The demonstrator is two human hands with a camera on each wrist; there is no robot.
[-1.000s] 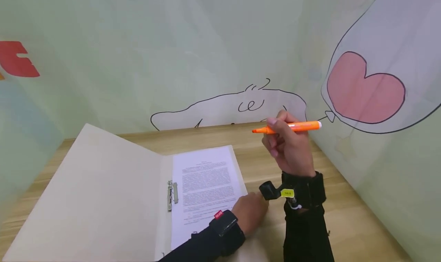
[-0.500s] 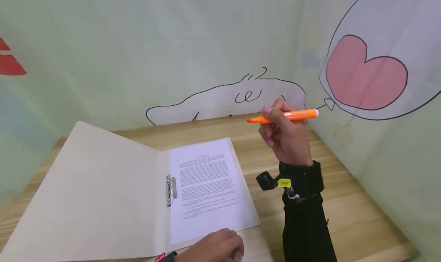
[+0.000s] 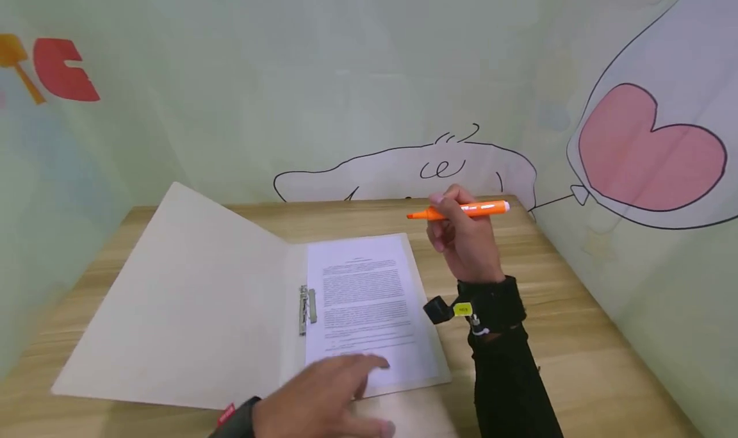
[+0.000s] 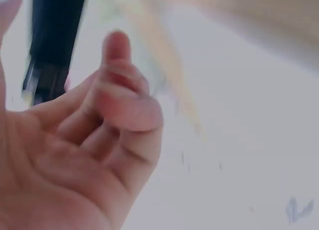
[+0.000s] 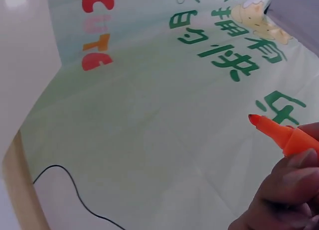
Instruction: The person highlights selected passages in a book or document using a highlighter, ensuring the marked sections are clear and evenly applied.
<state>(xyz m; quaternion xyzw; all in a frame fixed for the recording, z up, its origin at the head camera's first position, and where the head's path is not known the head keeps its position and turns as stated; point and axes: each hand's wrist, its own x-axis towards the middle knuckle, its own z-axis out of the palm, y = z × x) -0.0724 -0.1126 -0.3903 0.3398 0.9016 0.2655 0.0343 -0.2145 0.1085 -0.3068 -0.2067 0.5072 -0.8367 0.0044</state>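
Across the right grip [image 3: 468, 243] lies a pinched orange highlighter [image 3: 483, 209], the left grip [image 3: 323, 396] relaxed.

We are recording: head view, soft even light; left-wrist view, washed-out, motion-blurred; right-wrist view, clearer, glare upper left.

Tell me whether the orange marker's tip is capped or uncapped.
Uncapped: the orange marker shows its bare tip in both the head and right wrist views.

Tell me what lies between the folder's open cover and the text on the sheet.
The head view shows the spine strip and a metal clip between the cover and the text.
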